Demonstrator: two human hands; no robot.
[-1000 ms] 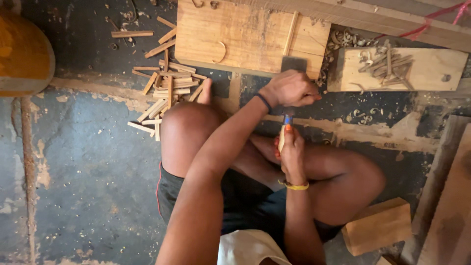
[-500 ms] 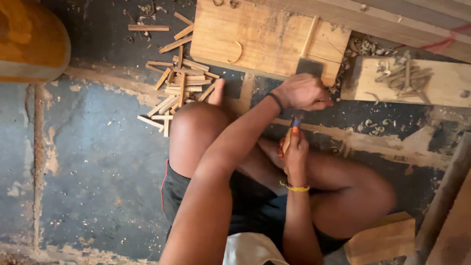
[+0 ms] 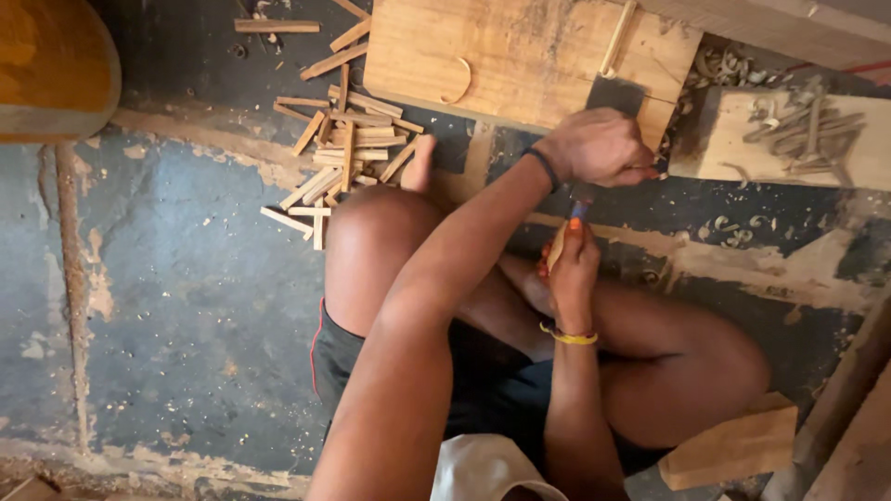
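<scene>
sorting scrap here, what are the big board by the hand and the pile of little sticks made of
Big board: pale raw wood, grain showing, unpainted. Sticks: the same light bare wood by their look, rough-cut offcuts.

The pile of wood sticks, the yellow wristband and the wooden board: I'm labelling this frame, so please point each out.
pile of wood sticks (image 3: 348,153), head view, middle of the heap.
yellow wristband (image 3: 568,338), head view, front of the band.
wooden board (image 3: 520,56), head view, bare top face.
</scene>
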